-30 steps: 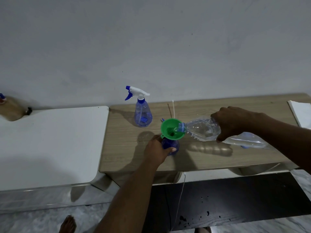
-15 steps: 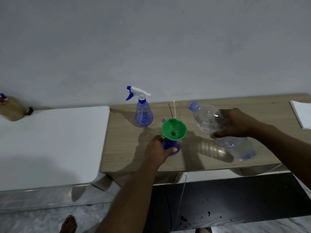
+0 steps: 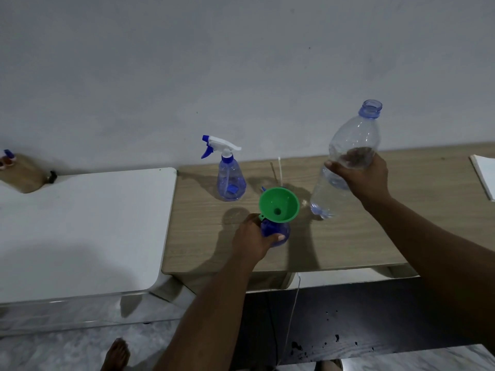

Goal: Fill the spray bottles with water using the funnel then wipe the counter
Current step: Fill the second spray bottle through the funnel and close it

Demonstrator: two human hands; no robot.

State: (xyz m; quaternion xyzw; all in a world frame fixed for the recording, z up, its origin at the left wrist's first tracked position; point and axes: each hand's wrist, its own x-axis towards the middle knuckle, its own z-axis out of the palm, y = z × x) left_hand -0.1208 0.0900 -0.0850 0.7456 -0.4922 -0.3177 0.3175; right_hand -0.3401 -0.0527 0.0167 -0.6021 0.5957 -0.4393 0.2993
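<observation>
Right hand (image 3: 360,174) had lifted the water bottle (image 3: 345,159) upright, away from the funnel (image 3: 278,204); left hand (image 3: 253,236) still gripped the spray bottle (image 3: 276,232).

The clear water bottle (image 3: 351,145) is no longer tipped with its mouth in the green funnel (image 3: 278,204) on the small spray bottle (image 3: 276,232) that the left hand (image 3: 251,238) holds. The right hand (image 3: 361,178) now holds it nearly upright, open mouth up, raised and drawn away from the left hand, with a clear gap between bottle and funnel, and no water pours
</observation>
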